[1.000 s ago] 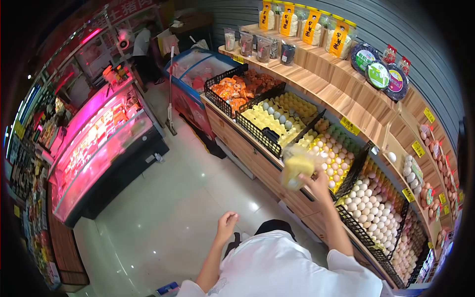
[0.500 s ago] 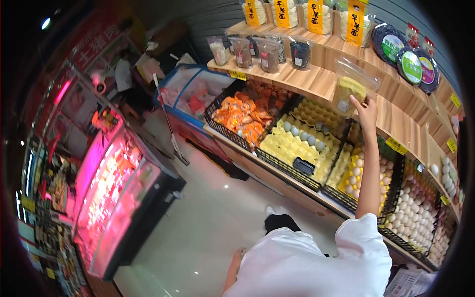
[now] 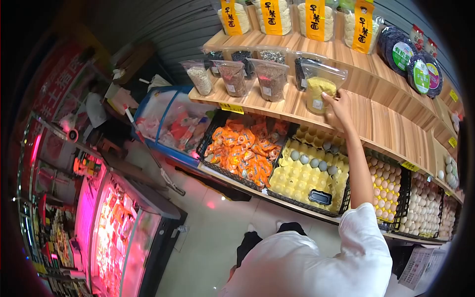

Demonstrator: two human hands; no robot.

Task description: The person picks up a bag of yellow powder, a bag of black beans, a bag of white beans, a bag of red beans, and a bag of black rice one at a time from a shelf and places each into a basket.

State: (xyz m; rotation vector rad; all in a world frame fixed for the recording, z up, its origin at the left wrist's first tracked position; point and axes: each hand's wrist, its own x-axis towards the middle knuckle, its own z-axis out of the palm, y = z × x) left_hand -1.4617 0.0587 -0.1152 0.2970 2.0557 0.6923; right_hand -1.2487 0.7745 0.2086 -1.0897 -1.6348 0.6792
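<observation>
My right hand [image 3: 336, 105] grips the side of a clear pouch of yellow grain [image 3: 316, 94], which stands upright at the front of the lower wooden shelf [image 3: 386, 116]. Just behind and left of that pouch is a bag of black grain [image 3: 301, 72]. Farther left along the same shelf stand a pouch of reddish-brown grain [image 3: 269, 81], a brown one [image 3: 232, 81] and a pale one [image 3: 199, 79]. Of my left hand, only a small blurred part [image 3: 232, 271] shows beside the white shirt, its fingers hidden.
Below the shelf are crates of orange-wrapped packets [image 3: 240, 153], egg trays [image 3: 292, 178] and pale eggs [image 3: 420, 205]. Noodle bags [image 3: 315, 22] line the upper shelf. A pink-lit meat case [image 3: 116, 232] and a person [image 3: 96, 111] are at the left.
The yellow pouch has moved left along the shelf with my right hand, to beside the black grain bag. The view has shifted, and my left hand has mostly gone out of sight.
</observation>
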